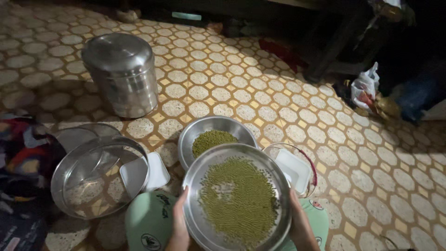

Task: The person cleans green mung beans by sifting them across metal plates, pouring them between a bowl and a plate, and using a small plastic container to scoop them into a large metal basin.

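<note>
I hold a round steel plate [195,186] with both hands. It is spread with small green beans [239,200]. My left hand [179,223] grips its left rim and my right hand [301,223] grips its right rim. Just beyond the plate a steel bowl [190,135] sits on the floor with a heap of the same green beans [211,140] inside. My knees in green cloth [148,223] show below the plate.
A tall lidded steel canister [121,74] stands on the patterned tile floor at upper left. An empty round steel pan [93,179] lies at left beside a white lid [158,171]. A clear container [292,169] sits at right. Bags [367,88] lie at far right.
</note>
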